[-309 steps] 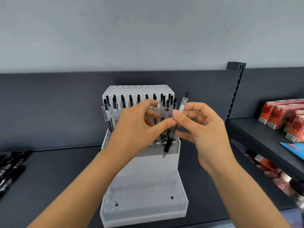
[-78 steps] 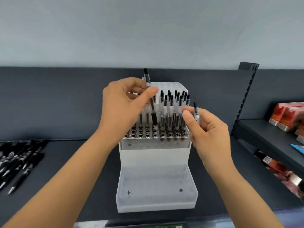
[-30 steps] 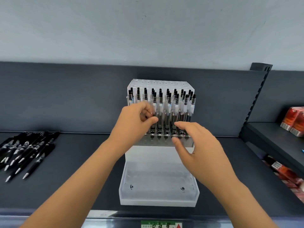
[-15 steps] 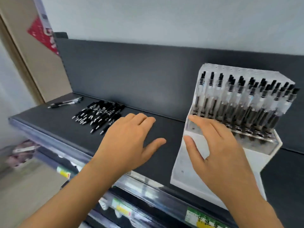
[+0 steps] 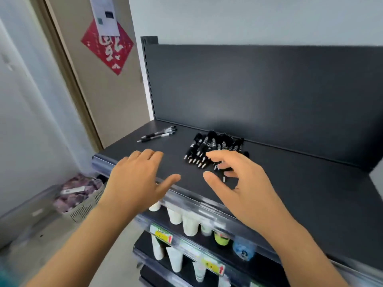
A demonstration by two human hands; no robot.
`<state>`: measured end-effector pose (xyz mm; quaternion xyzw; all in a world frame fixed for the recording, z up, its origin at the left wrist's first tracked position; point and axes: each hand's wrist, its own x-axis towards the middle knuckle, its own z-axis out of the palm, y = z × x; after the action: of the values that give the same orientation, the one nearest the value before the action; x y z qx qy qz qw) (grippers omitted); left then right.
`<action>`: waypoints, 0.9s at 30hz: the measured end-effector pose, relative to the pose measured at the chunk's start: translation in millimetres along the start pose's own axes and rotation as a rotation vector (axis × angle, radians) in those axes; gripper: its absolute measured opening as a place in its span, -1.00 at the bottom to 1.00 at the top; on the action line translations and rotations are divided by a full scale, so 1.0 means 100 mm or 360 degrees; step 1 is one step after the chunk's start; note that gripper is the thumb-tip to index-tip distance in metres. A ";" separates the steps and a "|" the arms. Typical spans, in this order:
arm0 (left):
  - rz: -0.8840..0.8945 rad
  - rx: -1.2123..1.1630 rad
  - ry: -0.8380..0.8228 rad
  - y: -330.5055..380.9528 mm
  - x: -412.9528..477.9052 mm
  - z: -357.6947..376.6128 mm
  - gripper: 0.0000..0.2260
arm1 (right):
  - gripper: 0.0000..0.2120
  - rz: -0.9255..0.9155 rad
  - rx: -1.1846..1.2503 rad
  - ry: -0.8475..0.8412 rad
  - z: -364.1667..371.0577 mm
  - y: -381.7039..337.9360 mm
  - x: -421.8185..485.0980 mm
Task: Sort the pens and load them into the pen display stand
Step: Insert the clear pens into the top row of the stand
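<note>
A pile of several black pens (image 5: pixel 213 147) lies on the dark shelf (image 5: pixel 290 187), tips toward me. Two or three clear-bodied pens (image 5: pixel 158 134) lie apart at the shelf's far left. My right hand (image 5: pixel 238 183) hovers just in front of the black pile with fingers spread and loosely bent, holding nothing. My left hand (image 5: pixel 136 179) is flat and spread over the shelf's front left edge, empty. The pen display stand is out of view.
The shelf has a dark back panel (image 5: pixel 259 90) and a front price rail. Lower shelves hold white cups (image 5: pixel 186 222) and small bottles. A basket of purple packets (image 5: pixel 78 195) stands on the floor at left, beside a door with a red paper sign (image 5: pixel 107 42).
My view has swung left, so the filled stand has left the frame. Both hands have come away from the stand and moved to the loose black pens.
</note>
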<state>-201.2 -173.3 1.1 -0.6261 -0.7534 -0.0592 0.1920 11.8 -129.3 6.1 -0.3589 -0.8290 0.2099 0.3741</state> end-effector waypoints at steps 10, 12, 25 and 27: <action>0.0037 -0.0256 -0.0215 -1.01 1.27 0.83 -0.59 | -0.73 0.0414 0.0119 -0.0325 1.16 -0.06 0.93; 0.0055 -0.0237 -0.0269 -1.05 1.54 1.00 -0.61 | -0.73 0.0460 0.0145 -0.0360 1.32 0.02 1.14; 0.0603 -0.0437 -0.1121 -1.17 2.56 1.49 -0.75 | -0.64 0.1350 0.0527 -0.0221 1.94 0.39 2.26; 0.0773 -0.0684 -0.1142 -1.16 2.57 1.40 -0.77 | -0.68 0.1470 0.0845 -0.0105 2.00 0.34 2.36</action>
<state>-380.1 84.9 -17.1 -0.7902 -0.5749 0.0527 -0.2054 -237.0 54.8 -30.2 -0.5728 -0.5143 0.5664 0.2944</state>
